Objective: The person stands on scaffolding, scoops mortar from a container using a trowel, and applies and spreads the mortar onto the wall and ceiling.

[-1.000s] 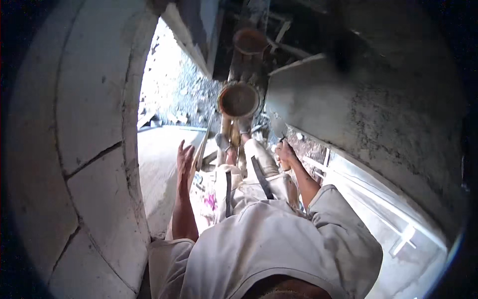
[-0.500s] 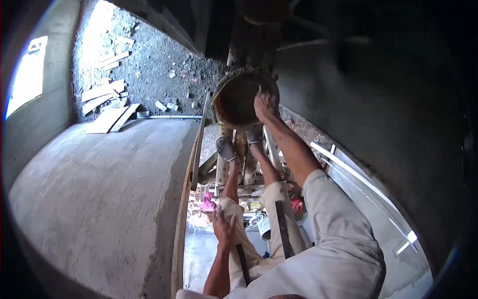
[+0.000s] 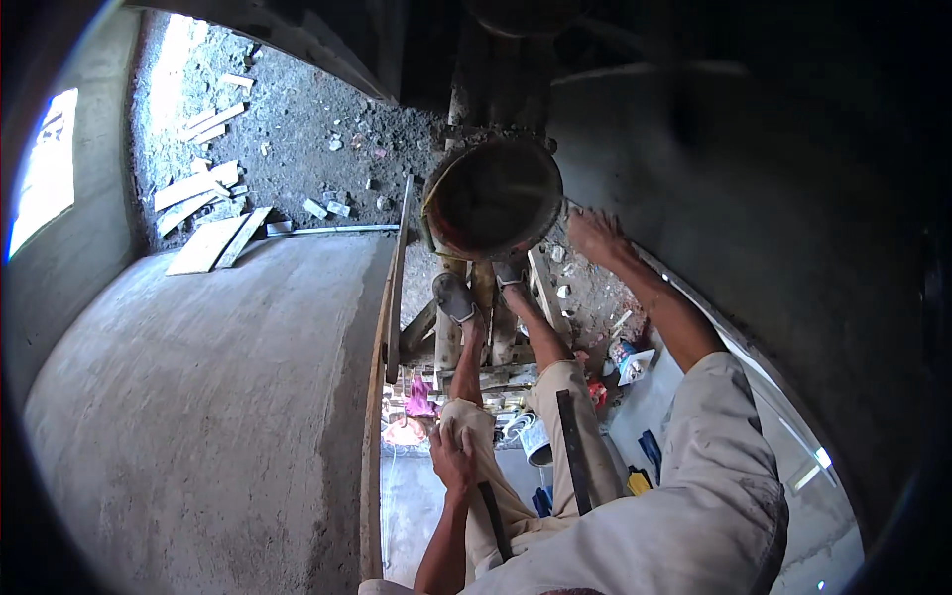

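A round, dark basin (image 3: 496, 198) with a worn rim stands on the bamboo poles (image 3: 448, 342) in front of my feet. Just right of its rim is my right hand (image 3: 597, 238), beside the lower edge of the dark wall. Its fingers look curled, and I cannot make out what is in them. My left hand (image 3: 453, 456) lies on my left knee with its fingers stretched out, holding nothing. My feet, in grey shoes (image 3: 453, 297), rest on the poles close below the basin.
A wooden plank (image 3: 375, 416) runs along my left, beside a grey plastered surface (image 3: 198, 397). Loose boards (image 3: 213, 243) and rubble lie at the far left. The dark wall (image 3: 754, 218) rises on my right. Below the poles hang or lie a white bucket (image 3: 536, 442) and pink cloth (image 3: 420, 397).
My right hand has come out of the basin and moved right, to beside the wall. The left hand stays on the knee. The view has shifted slightly.
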`<state>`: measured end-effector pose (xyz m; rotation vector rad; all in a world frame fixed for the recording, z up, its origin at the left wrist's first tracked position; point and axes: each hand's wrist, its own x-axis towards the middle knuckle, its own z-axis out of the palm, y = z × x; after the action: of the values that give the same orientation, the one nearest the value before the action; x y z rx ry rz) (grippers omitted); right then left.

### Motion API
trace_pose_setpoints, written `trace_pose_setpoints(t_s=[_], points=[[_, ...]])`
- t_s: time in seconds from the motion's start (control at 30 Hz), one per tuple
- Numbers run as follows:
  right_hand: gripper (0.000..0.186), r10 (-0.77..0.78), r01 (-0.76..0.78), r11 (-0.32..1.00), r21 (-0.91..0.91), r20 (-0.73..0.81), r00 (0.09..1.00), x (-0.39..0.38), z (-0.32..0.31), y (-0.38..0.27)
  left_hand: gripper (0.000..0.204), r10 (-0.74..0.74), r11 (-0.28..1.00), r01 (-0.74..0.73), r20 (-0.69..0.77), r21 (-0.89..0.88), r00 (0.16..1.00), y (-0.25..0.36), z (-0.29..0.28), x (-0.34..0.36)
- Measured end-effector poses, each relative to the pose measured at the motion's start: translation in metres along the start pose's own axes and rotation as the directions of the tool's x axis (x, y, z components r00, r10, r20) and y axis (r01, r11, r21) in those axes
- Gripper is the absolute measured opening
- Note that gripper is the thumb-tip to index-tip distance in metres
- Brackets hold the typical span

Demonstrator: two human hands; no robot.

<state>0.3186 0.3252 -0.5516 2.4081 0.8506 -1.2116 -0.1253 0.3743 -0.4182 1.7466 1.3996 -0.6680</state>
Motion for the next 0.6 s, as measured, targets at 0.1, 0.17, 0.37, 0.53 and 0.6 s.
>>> trace_pose_setpoints(t_s=[0.1,0.17,0.37,0.53,0.6], points=[[0.034,0.057,-0.064,0.994,-0.088,-0.074,0.996,0.037,0.002,0.014,0.040,0.025,1.000,-0.025,0.005,0.010,1.000,0.006,0.007,-0.001],[0.038,0.181,-0.180,0.983,0.019,-0.034,0.983,0.074,0.023,-0.021,0.039,0.023,0.999,-0.022,-0.026,0.032,0.999,0.001,0.001,0.000],[0.031,0.011,0.031,0.972,0.231,-0.180,0.984,0.118,0.185,-0.004,0.035,0.039,0.997,-0.035,-0.058,0.064,0.998,0.030,0.031,-0.003],[0.030,-0.362,0.373,0.860,0.347,-0.101,0.927,0.092,0.134,-0.075,0.037,-0.025,0.980,0.051,-0.134,0.193,0.991,0.004,-0.001,0.000],[0.029,-0.383,0.364,0.834,0.416,-0.040,0.923,0.088,0.106,-0.066,0.036,-0.025,0.979,0.048,-0.113,0.197,0.993,0.010,-0.002,0.001]])
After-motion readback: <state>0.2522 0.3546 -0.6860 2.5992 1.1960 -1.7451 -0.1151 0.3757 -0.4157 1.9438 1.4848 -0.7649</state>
